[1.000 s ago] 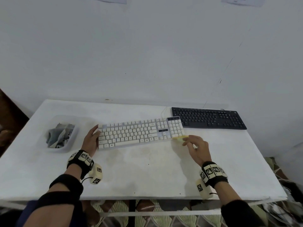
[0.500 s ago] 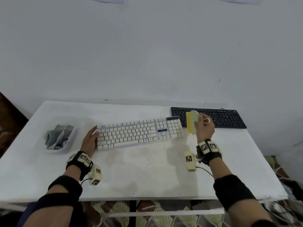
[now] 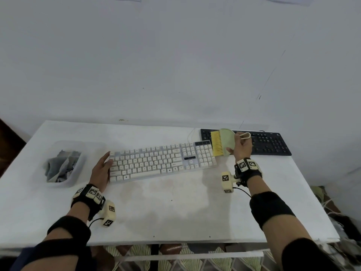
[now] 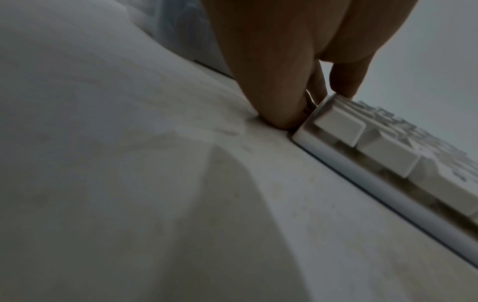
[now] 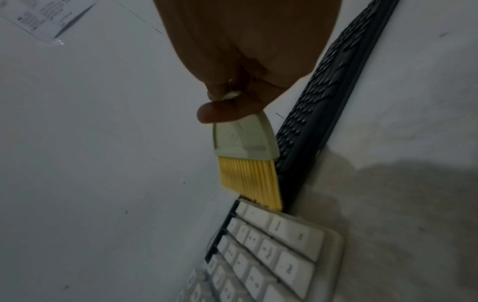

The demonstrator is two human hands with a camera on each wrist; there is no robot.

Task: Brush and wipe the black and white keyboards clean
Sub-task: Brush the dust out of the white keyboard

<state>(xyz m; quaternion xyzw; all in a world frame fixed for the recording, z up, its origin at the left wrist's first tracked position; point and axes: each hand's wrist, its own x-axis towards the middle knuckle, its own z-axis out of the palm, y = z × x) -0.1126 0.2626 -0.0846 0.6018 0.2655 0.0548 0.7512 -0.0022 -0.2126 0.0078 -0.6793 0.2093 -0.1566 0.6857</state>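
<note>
Head view: the left hand (image 3: 101, 171) lies flat-fingered against the white keyboard's (image 3: 162, 163) left end, mid-table (image 3: 175, 212); the right hand (image 3: 242, 147) grasps a brush (image 3: 221, 142) over its right end, the black keyboard (image 3: 269, 143) far right. Left wrist: fingers (image 4: 344, 81) touch the keyboard corner. Right wrist: thumb and fingers (image 5: 222, 112) pinch the handle, bristles (image 5: 249, 181) above the numpad.

The right hand (image 3: 241, 147) and brush (image 3: 222, 142) cover part of the black keyboard (image 3: 273, 143).

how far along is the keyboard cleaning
Barely begun. Done: the right hand grips the brush, bristles at the white keyboard's right end. In hand: the left hand steadies its other end. Left: brushing both boards, the black keyboard included, then wiping; cloths sit in the tub.
</note>
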